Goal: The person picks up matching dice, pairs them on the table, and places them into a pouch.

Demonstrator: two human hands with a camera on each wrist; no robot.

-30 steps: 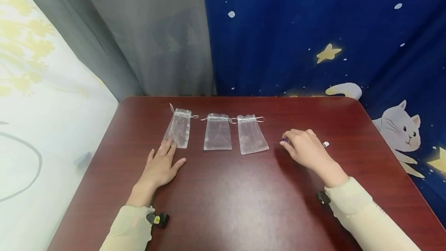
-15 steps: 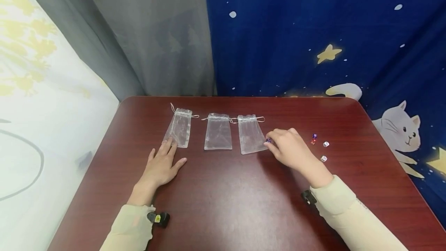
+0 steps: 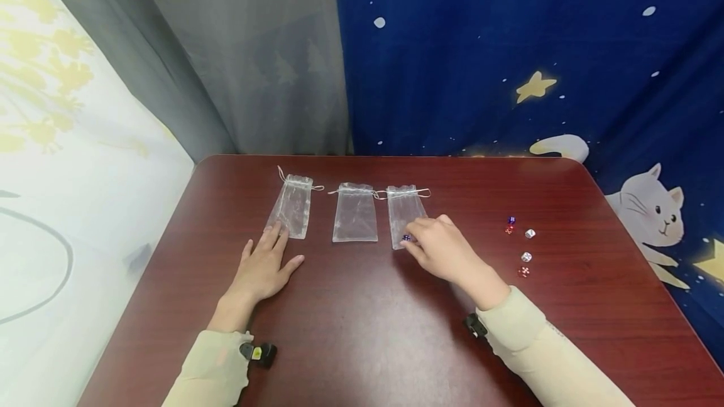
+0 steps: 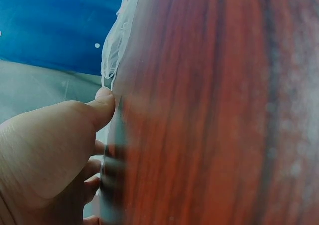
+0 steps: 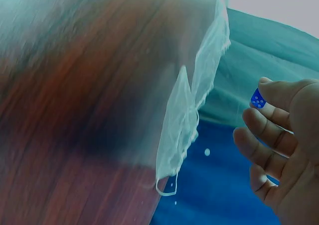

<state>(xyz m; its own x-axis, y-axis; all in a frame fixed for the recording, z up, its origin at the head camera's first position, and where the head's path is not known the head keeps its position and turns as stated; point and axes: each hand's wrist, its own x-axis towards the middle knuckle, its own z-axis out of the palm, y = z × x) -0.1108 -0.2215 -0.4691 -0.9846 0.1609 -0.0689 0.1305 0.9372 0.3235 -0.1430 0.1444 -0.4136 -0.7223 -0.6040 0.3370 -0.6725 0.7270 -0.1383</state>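
Note:
My right hand (image 3: 444, 250) pinches a blue die (image 5: 257, 99) with white dots between thumb and forefinger, the other fingers loosely bent. In the head view it is over the lower part of the right sheer drawstring bag (image 3: 400, 209), covering that bag's lower right corner. My left hand (image 3: 261, 270) lies spread on the table, fingertips at the bottom edge of the left sheer bag (image 3: 294, 203). Between these two lies the middle sheer bag (image 3: 355, 215), flat like the others, with its white drawstring at the far end.
On the right of the dark red wooden table (image 3: 351, 331) lie a blue die (image 3: 511, 220), a red die (image 3: 510, 230) touching or close to it, two white dice (image 3: 530, 233), and another red die (image 3: 525, 272). A curtain (image 3: 441, 80) hangs behind the table's far edge.
My right hand has moved left with the blue die, from the open table to over the right bag, uncovering the dice at the right. My left hand has stayed in place.

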